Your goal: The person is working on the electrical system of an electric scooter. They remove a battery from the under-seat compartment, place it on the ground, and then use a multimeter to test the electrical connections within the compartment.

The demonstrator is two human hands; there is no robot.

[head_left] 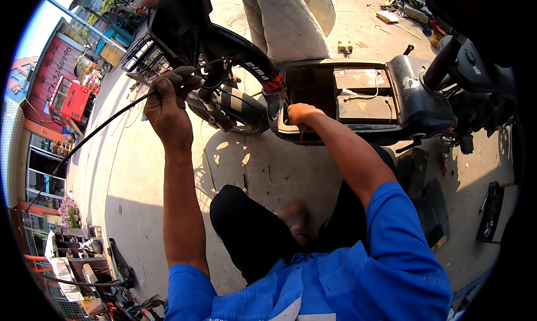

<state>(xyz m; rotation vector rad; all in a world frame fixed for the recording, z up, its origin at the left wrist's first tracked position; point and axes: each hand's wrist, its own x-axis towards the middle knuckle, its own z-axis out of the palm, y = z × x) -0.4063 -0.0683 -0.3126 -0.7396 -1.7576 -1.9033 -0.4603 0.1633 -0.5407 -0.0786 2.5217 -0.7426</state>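
My left hand (pixel 169 105) is raised at the left of the scooter's front end, its thumb and fingers closed round a thin black cable (pixel 106 129). One part of the cable runs down to the lower left, the other toward the black front tube (pixel 240 48). My right hand (pixel 302 114) is curled at the front corner of the open battery box (pixel 313 63); its fingertips are hidden inside, so what they grip cannot be made out. Two brown batteries (pixel 363 79) with wires sit in the box, right of that hand. A short red wire hangs below my right wrist.
The front wheel (pixel 243 109) stands between my hands. A quilted pale cover (pixel 291 24) hangs behind the box. On the ground lie a yellow-green plug (pixel 345 47), a bit of wire (pixel 277 182) and black panels (pixel 428 214). A cluttered rack (pixel 84 265) stands at lower left.
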